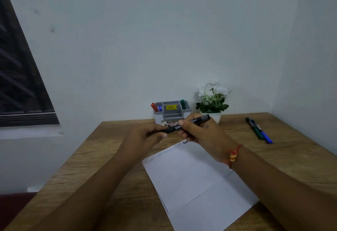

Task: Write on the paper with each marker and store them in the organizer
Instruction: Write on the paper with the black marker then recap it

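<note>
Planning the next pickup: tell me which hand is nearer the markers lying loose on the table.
Right. The right hand sits left of the loose markers; the left hand is farther left.

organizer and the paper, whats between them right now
In the head view, a black marker is held across that gap, gripped by the left hand and the right hand, which hide the table beneath.

Wooden surface [109, 157]: brown, grain visible, stands in corner of walls. White paper [191, 181] lies flat on it, below left hand [144, 137] and right hand [206, 132] and nearer to person; fold creases, faint writing along far edge. Grey organizer [172, 114] stands beyond hands, at wall. Potted plant [212, 103] just beside organizer, beyond right hand. Green marker [254, 129] and blue marker [262, 132] lie side by side, touching, well to right of right hand.
</note>
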{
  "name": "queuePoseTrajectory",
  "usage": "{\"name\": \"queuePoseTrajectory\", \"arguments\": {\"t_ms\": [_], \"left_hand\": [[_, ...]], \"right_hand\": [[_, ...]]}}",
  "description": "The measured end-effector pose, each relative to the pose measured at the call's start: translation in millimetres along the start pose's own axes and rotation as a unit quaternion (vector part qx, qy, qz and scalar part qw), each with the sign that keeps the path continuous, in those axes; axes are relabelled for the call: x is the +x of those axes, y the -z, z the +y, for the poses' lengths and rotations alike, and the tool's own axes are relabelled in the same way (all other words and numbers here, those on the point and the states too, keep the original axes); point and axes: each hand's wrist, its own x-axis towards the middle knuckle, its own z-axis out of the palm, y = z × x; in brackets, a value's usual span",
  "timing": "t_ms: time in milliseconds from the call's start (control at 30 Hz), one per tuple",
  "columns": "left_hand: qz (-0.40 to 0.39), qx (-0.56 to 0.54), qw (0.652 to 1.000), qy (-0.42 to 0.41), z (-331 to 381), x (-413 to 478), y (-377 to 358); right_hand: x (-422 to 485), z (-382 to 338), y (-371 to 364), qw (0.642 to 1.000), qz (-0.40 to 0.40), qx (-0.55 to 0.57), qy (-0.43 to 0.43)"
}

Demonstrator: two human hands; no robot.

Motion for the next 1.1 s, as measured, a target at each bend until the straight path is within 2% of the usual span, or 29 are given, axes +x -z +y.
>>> {"name": "queuePoseTrajectory", "arguments": {"t_ms": [133,233,300,367,433,500,567,667,800,1000,1100], "left_hand": [[-0.001,-0.030,0.999,0.019,2,0,0],[0.015,-0.059,0.997,0.037,2,0,-2],[0.041,-0.089,0.994,0.051,4,2,-3],[0.081,-0.126,0.988,0.048,10,3,-2],[0.136,-0.167,0.976,0.040,14,5,2],[0.198,-0.188,0.962,0.031,16,8,7],[0.257,-0.160,0.953,0.022,17,14,11],[0.311,-0.061,0.949,-0.004,24,32,18],[0.304,0.039,0.951,-0.044,23,66,24],[0.244,0.141,0.959,-0.034,-2,100,9],[0.230,0.154,0.961,-0.018,-12,105,0]], "right_hand": [[1,0,2,1.000,-0.010,0.017,-0.010],[1,1,2,0.996,0.005,0.072,-0.046],[2,0,1,0.989,0.034,0.120,-0.080],[6,-1,4,0.979,0.098,0.132,-0.118],[11,0,8,0.977,0.165,0.054,-0.122],[13,8,14,0.974,0.201,-0.084,-0.061],[11,19,20,0.955,0.192,-0.227,0.007],[8,25,25,0.911,0.157,-0.379,0.028],[6,21,25,0.887,0.142,-0.438,0.040],[9,23,29,0.856,0.130,-0.499,0.038],[9,22,28,0.846,0.126,-0.516,0.051]]}}
